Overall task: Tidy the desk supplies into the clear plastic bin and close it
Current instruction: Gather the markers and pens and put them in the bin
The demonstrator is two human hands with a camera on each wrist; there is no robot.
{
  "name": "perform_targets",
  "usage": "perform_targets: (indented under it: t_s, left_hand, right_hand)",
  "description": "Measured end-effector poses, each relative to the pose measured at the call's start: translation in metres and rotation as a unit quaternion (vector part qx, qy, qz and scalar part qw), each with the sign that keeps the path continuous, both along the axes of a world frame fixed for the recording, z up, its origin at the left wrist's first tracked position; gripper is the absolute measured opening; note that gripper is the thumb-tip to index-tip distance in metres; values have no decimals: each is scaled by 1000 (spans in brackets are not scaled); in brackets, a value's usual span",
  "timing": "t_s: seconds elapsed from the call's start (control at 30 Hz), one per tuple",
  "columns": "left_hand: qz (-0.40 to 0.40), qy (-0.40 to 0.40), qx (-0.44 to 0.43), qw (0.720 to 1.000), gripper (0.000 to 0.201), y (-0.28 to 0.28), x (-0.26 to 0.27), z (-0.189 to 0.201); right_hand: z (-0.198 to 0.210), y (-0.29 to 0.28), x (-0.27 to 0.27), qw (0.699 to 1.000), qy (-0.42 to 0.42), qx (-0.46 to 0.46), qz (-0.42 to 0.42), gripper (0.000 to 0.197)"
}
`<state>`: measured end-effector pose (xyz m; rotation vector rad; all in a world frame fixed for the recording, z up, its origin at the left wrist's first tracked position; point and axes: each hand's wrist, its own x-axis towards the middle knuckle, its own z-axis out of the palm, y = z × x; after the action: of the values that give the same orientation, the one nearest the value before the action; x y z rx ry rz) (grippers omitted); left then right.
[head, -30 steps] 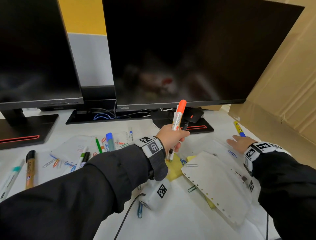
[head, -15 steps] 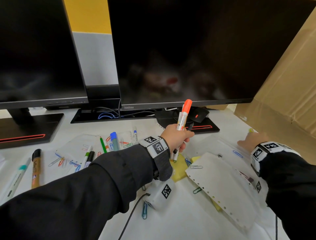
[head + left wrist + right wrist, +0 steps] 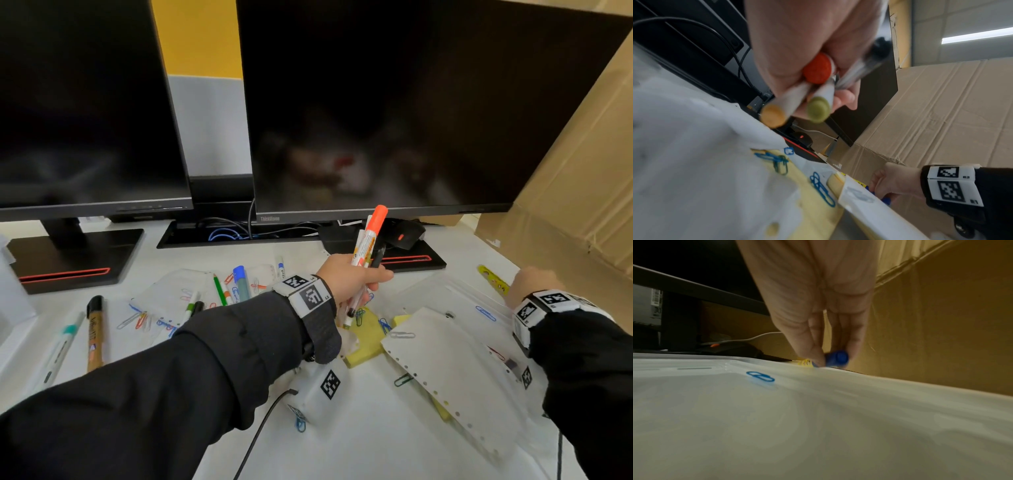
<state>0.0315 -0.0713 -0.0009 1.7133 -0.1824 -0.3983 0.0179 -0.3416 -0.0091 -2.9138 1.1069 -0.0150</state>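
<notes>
Gripping a bundle of pens upright at the centre of the head view, the left hand [image 3: 352, 279] has its fingers curled tight round them; the tallest is an orange-capped marker [image 3: 371, 236], with a dark pen [image 3: 376, 255] beside it. From the left wrist camera the bundle shows end-on: an orange butt, a yellowish one and an olive one, plus a clear-barrelled pen, all clamped between thumb and fingers.

Over at the right edge of the head view, the right hand [image 3: 532, 284] is down at the desk beside the cardboard sheet [image 3: 582, 192]. The right wrist camera shows thumb and fingertips [image 3: 816, 356] pinching a yellow pen with a blue cap [image 3: 836, 357], just past the far rim of the clear plastic bin [image 3: 455, 287].

That bin lies low at centre right, with a blue paper clip [image 3: 485, 313] on its clear surface and a perforated white sheet [image 3: 452, 373] overlapping its near side. Yellow sticky notes [image 3: 364, 337] sit under the left wrist. More markers and paper clips are scattered at left, below the two dark monitors [image 3: 394, 102].
</notes>
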Motion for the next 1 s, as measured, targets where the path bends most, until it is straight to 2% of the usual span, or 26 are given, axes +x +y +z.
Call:
perform_targets:
  t_s: [0.07, 0.13, 0.23, 0.33, 0.4, 0.47, 0.5, 0.57, 0.67, 0.77, 0.83, 0.9, 0.93, 1.0]
  left_hand:
    - [6, -13, 20, 1000, 18, 6, -2, 3]
    - [16, -24, 28, 999, 22, 11, -4, 7]
    - [18, -39, 24, 999, 24, 19, -9, 14]
    - [4, -57, 19, 998, 20, 26, -20, 24]
    - [-10, -67, 17, 998, 21, 29, -27, 28]
    - [-16, -82, 22, 996, 26, 31, -37, 31]
    - [-15, -89, 30, 995, 31, 33, -43, 32]
    - [-35, -93, 31, 995, 32, 39, -56, 30]
    - [-95, -32, -47, 994, 18, 54, -76, 23]
    - [-64, -20, -77, 995, 2, 70, -84, 18]
    - [-20, -25, -85, 996, 9, 78, -84, 14]
    - [5, -43, -64, 997, 9, 82, -82, 11]
    - [10, -64, -38, 997, 12, 81, -82, 10]
    - [15, -108, 42, 993, 31, 76, -86, 9]
  right_hand:
    - [6, 0, -8, 998, -62, 23, -6, 13]
    - [12, 1, -15, 984, -174, 36, 17, 10]
    - [28, 11, -28, 921, -371, 30, 116, 14]
    - [49, 36, -45, 863, -453, 110, 196, 11]
    - [63, 64, -58, 841, -418, 233, 252, 4]
    - [71, 96, -67, 830, -311, 331, 324, 4]
    - [72, 112, -70, 828, -266, 348, 351, 6]
    - [72, 138, -70, 816, -242, 365, 376, 9]
    - [67, 167, -67, 786, -252, 421, 377, 13]
    - [61, 191, -65, 754, -281, 476, 354, 12]
    - [53, 206, -66, 732, -281, 528, 327, 20]
    - [44, 222, -69, 730, -201, 581, 298, 47]
    - [38, 230, -72, 731, -156, 598, 291, 53]
    - [26, 246, -76, 724, -129, 617, 280, 40]
